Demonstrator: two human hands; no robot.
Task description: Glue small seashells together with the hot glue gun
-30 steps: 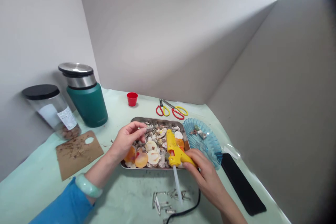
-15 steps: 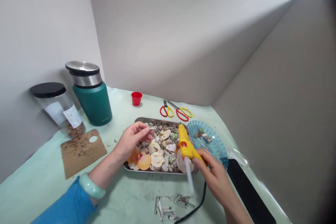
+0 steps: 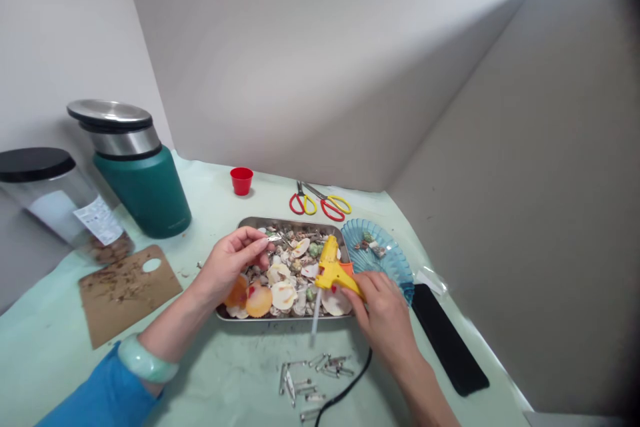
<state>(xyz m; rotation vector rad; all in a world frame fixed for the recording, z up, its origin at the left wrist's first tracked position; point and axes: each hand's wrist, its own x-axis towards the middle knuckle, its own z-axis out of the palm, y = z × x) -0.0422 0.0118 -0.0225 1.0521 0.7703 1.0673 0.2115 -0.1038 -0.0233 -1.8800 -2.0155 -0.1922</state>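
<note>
Head view: our left hand (image 3: 231, 265) fingers pinch what looks like a metal clip (image 3: 274, 238) over the shell tray (image 3: 260, 222); right hand (image 3: 383, 310) grips the glue gun (image 3: 332, 268), nozzle toward it.

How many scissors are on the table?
2. Both lie side by side at the back of the table, behind the metal tray of shells: one pair of scissors on the left, and the other pair of scissors just right of it, blades crossing.

Jar label (image 3: 99, 221) – print there, none legible.
</note>
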